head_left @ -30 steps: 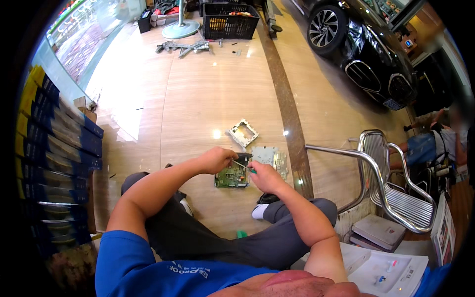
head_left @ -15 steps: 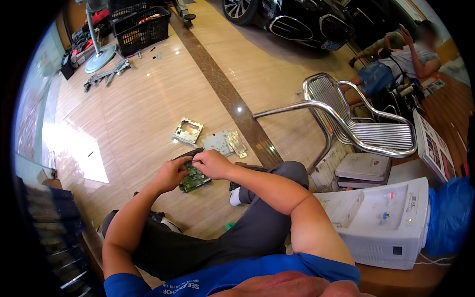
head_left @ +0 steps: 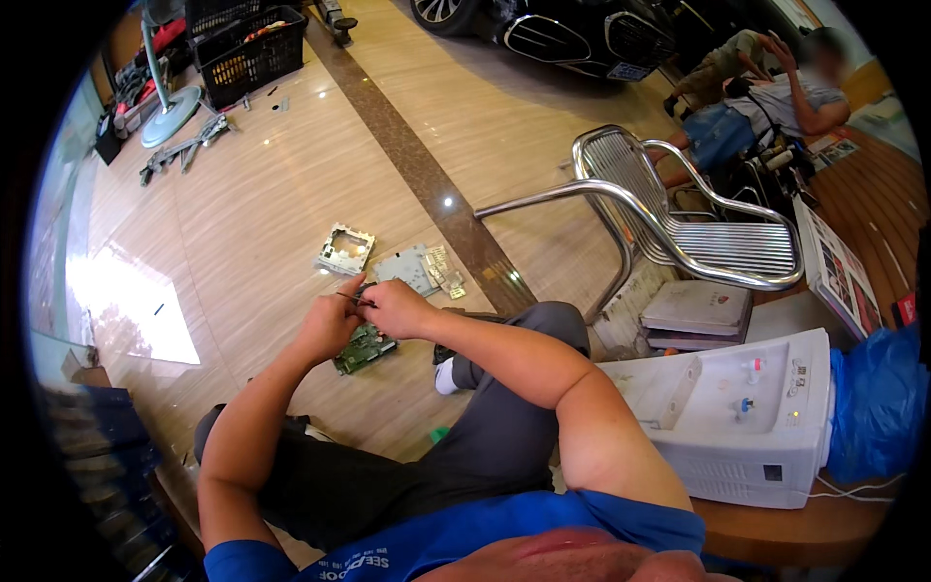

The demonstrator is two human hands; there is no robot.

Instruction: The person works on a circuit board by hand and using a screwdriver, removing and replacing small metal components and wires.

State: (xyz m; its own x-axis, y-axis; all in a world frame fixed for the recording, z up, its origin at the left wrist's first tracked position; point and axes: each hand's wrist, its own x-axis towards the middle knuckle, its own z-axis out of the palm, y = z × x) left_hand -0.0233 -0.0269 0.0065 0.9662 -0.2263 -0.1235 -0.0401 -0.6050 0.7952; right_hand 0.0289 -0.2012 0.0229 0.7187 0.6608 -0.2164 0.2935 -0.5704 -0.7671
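My left hand (head_left: 328,326) and my right hand (head_left: 398,309) meet in front of my crossed legs, fingers closed. Between the fingertips runs a thin dark piece (head_left: 355,299), partly covered, whose kind I cannot make out. Just below the hands is a green circuit board (head_left: 363,351); its upper part is hidden, and I cannot tell whether a finger touches it. Beyond the hands, on the tiled floor, lie a whitish square frame (head_left: 339,267), a flat grey metal plate (head_left: 399,268) and a pale gold slotted piece (head_left: 448,277).
A metal bench (head_left: 732,247) stands to the right, near a white water dispenser (head_left: 718,417) and stacked boxes (head_left: 696,308). A black crate (head_left: 250,70) and a fan base (head_left: 172,118) are far left. Two people sit beyond the bench, near a black car (head_left: 553,39).
The whole view has shifted, so the scene sits slightly left and higher. My hands have lifted off the circuit board's upper part, and the thin dark piece now shows between the fingertips.
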